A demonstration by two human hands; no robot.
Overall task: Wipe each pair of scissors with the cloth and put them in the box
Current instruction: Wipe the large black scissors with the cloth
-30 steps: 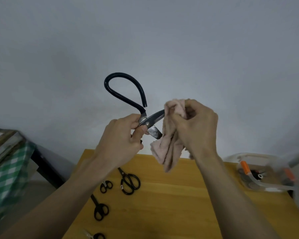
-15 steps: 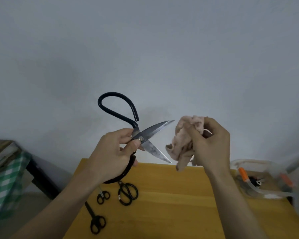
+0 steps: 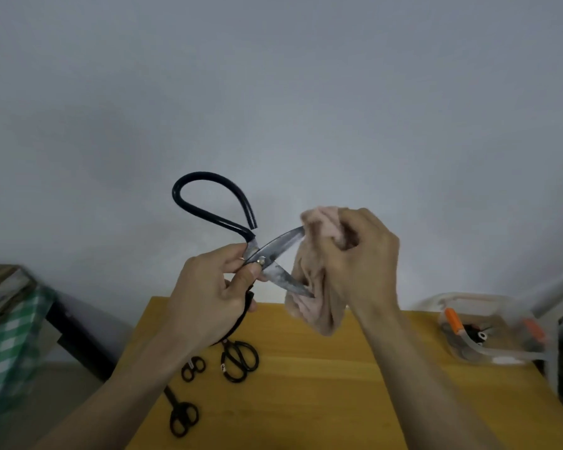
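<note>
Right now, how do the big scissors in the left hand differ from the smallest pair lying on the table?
The big scissors are held up in the air by the left hand, while the smallest pair lies flat on the table. The big scissors' blades are spread open, one inside the cloth; the smallest pair looks closed. The big scissors are far larger. Both have black handles.
</note>
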